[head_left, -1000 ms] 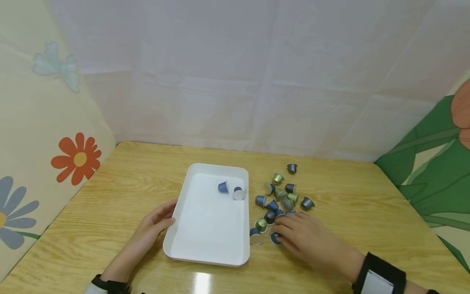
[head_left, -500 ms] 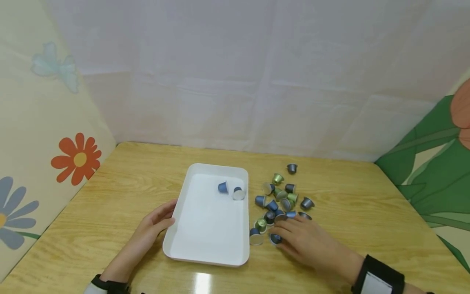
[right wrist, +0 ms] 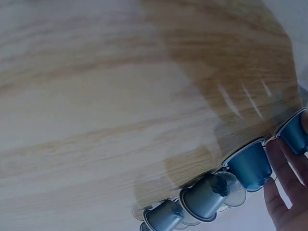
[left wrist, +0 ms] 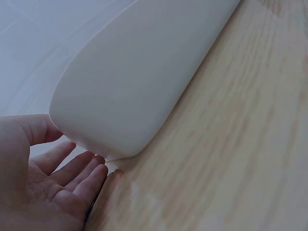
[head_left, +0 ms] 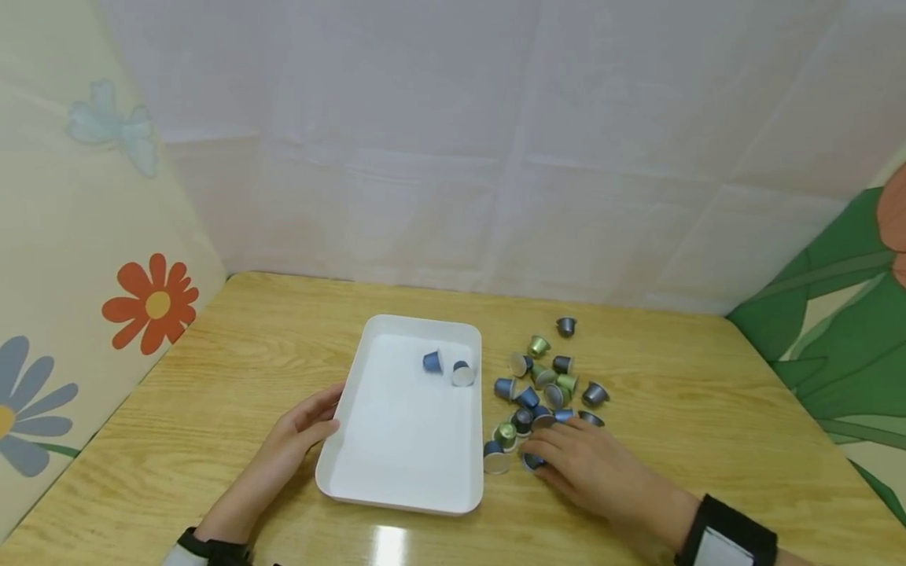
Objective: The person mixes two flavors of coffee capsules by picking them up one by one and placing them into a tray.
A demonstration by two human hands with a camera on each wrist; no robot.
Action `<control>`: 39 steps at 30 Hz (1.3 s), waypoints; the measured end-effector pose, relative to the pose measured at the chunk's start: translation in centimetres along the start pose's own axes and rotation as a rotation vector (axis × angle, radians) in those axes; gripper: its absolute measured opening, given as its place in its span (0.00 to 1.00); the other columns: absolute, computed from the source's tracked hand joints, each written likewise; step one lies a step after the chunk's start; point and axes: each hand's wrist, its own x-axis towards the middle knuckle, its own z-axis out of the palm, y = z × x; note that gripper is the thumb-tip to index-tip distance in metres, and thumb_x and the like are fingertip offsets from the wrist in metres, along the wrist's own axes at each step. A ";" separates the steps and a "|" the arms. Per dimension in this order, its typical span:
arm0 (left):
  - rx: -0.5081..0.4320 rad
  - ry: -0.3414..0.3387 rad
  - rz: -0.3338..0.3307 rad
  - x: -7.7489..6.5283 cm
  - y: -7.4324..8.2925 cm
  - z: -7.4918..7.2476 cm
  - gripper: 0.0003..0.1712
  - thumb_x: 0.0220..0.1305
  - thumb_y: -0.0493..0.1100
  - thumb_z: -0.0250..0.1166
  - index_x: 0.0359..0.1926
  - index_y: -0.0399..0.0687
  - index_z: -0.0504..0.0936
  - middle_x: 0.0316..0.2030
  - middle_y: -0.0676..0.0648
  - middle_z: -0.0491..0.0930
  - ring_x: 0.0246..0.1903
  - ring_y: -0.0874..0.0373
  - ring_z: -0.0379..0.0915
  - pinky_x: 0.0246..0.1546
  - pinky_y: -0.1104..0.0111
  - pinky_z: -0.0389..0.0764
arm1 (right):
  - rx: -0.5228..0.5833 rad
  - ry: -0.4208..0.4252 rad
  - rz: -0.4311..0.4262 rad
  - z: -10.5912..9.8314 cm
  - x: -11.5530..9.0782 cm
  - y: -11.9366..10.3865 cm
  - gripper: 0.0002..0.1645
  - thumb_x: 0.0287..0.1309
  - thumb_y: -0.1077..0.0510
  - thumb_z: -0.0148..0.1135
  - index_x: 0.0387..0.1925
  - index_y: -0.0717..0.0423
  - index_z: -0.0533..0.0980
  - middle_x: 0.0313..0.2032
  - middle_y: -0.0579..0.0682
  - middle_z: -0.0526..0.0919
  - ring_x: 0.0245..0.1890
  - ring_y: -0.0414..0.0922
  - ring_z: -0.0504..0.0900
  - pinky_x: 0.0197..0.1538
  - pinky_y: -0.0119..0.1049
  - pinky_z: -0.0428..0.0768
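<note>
My left hand (head_left: 300, 428) rests at the left side of a white tray (head_left: 396, 464). In the left wrist view, its thumb (left wrist: 43, 129) and loosely bent fingers touch the tray's outer wall. Two blue coffee capsules lie inside near the far right corner, one on its side (head_left: 432, 362) and one showing its pale lid (head_left: 463, 376). My right hand (head_left: 583, 464) is at the near edge of the capsule pile, its thumb and fingertips around a dark blue coffee capsule (head_left: 532, 461). In the right wrist view, a blue capsule (right wrist: 294, 132) sits by the fingers, partly cut off.
Right of the tray, several blue, green and dark capsules lie loosely, including a green one (head_left: 506, 434) and a blue one (head_left: 505, 387). A dark capsule (head_left: 566, 326) lies farthest back. A white cloth (head_left: 453, 157) hangs behind the wooden table (head_left: 269, 330).
My right hand has shifted slightly nearer and its fingers have drawn in around the near dark blue capsule. A dark capsule beside the knuckles has come into view. Left hand and tray stay put.
</note>
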 end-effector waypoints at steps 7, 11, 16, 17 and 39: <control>0.005 0.001 0.008 0.0 0.0 0.0 0.31 0.70 0.36 0.58 0.71 0.32 0.62 0.68 0.35 0.65 0.67 0.44 0.60 0.55 0.77 0.71 | 0.001 0.019 -0.004 0.0 0.1 -0.1 0.21 0.52 0.55 0.73 0.49 0.49 0.81 0.44 0.42 0.84 0.45 0.41 0.82 0.49 0.45 0.80; 0.002 -0.001 0.004 0.0 -0.1 0.0 0.31 0.70 0.35 0.58 0.71 0.32 0.62 0.68 0.35 0.65 0.67 0.44 0.60 0.55 0.76 0.71 | -0.002 0.019 0.007 -0.4 0.2 -0.1 0.20 0.53 0.55 0.73 0.49 0.49 0.81 0.44 0.41 0.84 0.45 0.41 0.82 0.48 0.46 0.80; 0.006 0.002 -0.004 0.0 -0.1 0.1 0.32 0.70 0.36 0.58 0.71 0.32 0.62 0.69 0.35 0.65 0.67 0.43 0.60 0.55 0.77 0.71 | -0.016 0.057 0.000 -1.3 0.6 0.0 0.19 0.52 0.55 0.73 0.47 0.51 0.82 0.43 0.43 0.84 0.43 0.42 0.82 0.46 0.45 0.81; 0.008 0.005 -0.002 0.0 -0.1 0.2 0.32 0.69 0.36 0.58 0.71 0.32 0.63 0.68 0.35 0.65 0.67 0.43 0.60 0.55 0.77 0.70 | -0.023 0.066 -0.002 -1.5 0.7 0.0 0.19 0.50 0.55 0.74 0.46 0.52 0.82 0.42 0.43 0.85 0.42 0.42 0.83 0.45 0.45 0.81; 0.025 0.011 0.021 0.0 0.0 -0.1 0.31 0.70 0.35 0.58 0.71 0.31 0.63 0.68 0.35 0.66 0.66 0.48 0.63 0.55 0.78 0.70 | -0.092 0.028 0.078 -3.8 4.5 -0.3 0.21 0.54 0.54 0.74 0.49 0.53 0.81 0.44 0.46 0.85 0.45 0.45 0.82 0.50 0.46 0.80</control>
